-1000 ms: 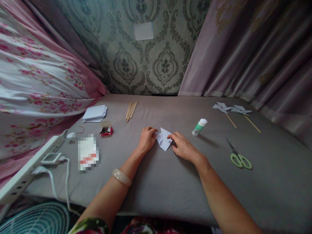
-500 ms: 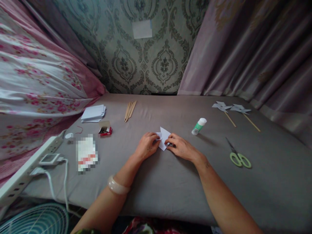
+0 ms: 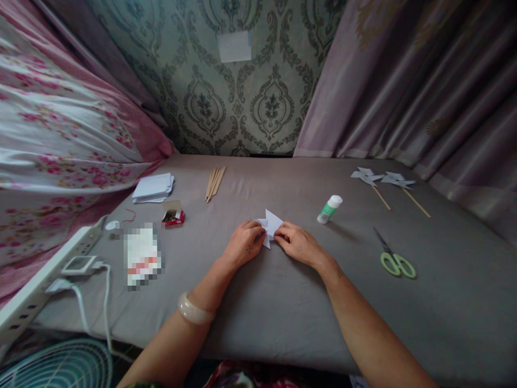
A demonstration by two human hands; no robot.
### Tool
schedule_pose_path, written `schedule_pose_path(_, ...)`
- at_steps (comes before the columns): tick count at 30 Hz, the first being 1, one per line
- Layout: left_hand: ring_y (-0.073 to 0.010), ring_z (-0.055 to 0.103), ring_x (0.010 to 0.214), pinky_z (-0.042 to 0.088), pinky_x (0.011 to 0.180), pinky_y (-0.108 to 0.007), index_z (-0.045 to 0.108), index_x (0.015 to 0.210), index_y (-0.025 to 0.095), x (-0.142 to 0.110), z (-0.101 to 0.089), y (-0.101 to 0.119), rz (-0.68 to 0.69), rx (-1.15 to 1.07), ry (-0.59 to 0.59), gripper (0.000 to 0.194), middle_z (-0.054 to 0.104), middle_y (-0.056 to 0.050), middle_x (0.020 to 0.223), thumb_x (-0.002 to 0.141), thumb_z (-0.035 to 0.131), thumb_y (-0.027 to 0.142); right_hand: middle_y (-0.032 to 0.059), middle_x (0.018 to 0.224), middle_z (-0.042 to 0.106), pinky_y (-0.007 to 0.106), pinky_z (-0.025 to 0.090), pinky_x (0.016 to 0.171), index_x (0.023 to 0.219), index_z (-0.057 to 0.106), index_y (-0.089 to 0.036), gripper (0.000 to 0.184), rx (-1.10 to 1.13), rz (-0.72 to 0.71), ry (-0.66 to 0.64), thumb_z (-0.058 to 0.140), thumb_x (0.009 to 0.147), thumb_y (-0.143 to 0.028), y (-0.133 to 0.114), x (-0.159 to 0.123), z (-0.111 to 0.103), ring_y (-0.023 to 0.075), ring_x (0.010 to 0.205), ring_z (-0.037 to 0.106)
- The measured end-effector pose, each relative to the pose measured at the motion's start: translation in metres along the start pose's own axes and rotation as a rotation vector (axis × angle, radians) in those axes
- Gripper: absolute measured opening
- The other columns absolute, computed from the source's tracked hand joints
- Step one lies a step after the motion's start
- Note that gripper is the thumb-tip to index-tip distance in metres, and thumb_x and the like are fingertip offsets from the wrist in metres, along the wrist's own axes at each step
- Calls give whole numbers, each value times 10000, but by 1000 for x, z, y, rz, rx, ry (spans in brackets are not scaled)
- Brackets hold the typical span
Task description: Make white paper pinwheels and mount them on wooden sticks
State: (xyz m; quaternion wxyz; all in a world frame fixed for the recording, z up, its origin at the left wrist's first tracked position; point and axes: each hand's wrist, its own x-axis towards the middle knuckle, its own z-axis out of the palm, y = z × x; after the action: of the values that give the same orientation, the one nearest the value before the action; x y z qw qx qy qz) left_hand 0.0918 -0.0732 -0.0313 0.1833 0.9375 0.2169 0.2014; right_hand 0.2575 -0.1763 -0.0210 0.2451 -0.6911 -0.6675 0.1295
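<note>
Between my hands, low over the grey cloth point(image 3: 283, 302), is a small white paper pinwheel point(image 3: 273, 222) with one pointed blade sticking up and another pointing down. My left hand point(image 3: 247, 240) pinches its left side, thumb and fingers together at the paper. The fingers of my right hand point(image 3: 297, 241) are closed on its right edge. My fingertips hide part of the folds. To the right stands a glue stick point(image 3: 330, 209) with a white cap and green label. Green-handled scissors point(image 3: 393, 258) lie farther right, blades pointing away.
Two finished pinwheels on sticks point(image 3: 367, 176) lie at the back right. Wooden sticks point(image 3: 215, 183), a stack of white paper point(image 3: 152, 187) and an open red box point(image 3: 173, 214) are at the back left. A power strip point(image 3: 52, 280) with white cables runs along the left edge.
My right fingers have drawn in the right part of the paper, so its lower point now looks narrower. Both hands stay in nearly the same place.
</note>
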Motion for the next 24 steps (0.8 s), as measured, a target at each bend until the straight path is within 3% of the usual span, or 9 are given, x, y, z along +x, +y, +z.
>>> schedule_pose_path(4,-211,597,984,474,898,-342,695,982,176,0,1,-1,10,21,-7,210,682,-94,1043,880,512,182,44,916,672,253,418,700,860,687,-217,179,-77,156,79,511,883,-245,-8,3,9,169,828,613)
schedule_pose_path(10,-202,601,967,478,899,-346,702,971,193,1,1,1,2,39,-8,215,679,-90,1028,881,508,185,72,922,699,263,423,706,844,669,-206,180,-128,275,137,493,871,-235,-16,8,18,189,850,630)
schedule_pose_path(24,-224,584,995,465,912,-356,693,1004,184,2,0,4,-14,84,-54,229,676,-92,1031,907,488,214,91,918,717,280,429,699,880,679,-182,210,-145,378,137,488,883,-269,-15,16,24,209,849,652)
